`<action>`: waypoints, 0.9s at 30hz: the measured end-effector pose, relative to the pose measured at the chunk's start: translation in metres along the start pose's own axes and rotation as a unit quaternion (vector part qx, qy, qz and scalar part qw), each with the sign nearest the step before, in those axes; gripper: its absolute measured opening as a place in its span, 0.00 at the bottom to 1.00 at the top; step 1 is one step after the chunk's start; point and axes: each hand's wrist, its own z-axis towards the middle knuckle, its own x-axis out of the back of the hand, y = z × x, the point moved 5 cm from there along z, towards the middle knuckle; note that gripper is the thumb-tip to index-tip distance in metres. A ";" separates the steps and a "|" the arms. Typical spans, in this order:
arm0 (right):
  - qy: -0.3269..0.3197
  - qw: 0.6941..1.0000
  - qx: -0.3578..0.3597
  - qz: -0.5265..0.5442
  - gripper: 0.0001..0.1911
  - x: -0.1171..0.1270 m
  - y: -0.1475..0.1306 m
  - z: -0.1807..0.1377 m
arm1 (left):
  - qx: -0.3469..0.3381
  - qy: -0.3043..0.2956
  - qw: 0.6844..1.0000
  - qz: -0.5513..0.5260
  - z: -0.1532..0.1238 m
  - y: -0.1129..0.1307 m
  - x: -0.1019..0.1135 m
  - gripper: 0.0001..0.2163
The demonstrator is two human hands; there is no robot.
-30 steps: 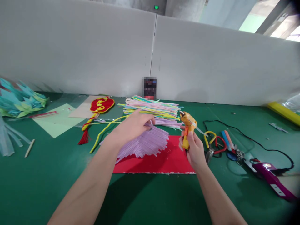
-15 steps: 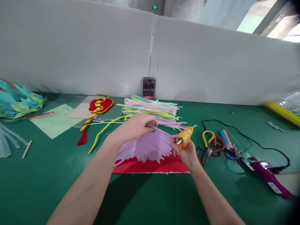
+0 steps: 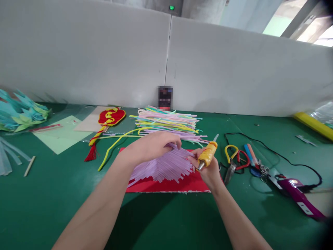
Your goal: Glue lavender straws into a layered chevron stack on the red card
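Lavender pipe cleaners (image 3: 166,166) lie side by side in a V-shaped panel over a red sheet (image 3: 166,186). My left hand (image 3: 158,146) bends over the panel's top, its fingers closed on the upper strands. At the panel's right edge, my right hand (image 3: 208,170) is wrapped round a yellow hot glue gun (image 3: 208,153), its metal nozzle pointing down toward me and a clear glue stick out of the back. That hand's thumb and fingertip also touch the strand ends. Behind the hands is a pile of pink, yellow, green and lavender pipe cleaners (image 3: 166,119).
To the right lie pliers (image 3: 231,166) with red and yellow handles, a purple electric trimmer (image 3: 296,194) and its black cord (image 3: 275,155). A red fan-shaped ornament (image 3: 111,117) with a tassel, green paper (image 3: 62,133) and turquoise leaf-like strips (image 3: 22,111) are at left.
My left hand has come down and slightly right along the panel's top. The glue gun has tilted in my right hand, its nozzle now lower.
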 end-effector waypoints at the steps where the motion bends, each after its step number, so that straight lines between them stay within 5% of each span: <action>1: -0.003 1.000 0.005 -0.002 0.12 0.000 -0.001 0.000 | -0.004 0.000 1.000 0.004 0.000 0.000 0.000 0.12; 27: -0.048 0.995 0.072 -0.055 0.15 -0.006 -0.007 -0.004 | 0.044 0.000 0.997 0.068 -0.010 -0.003 0.006 0.07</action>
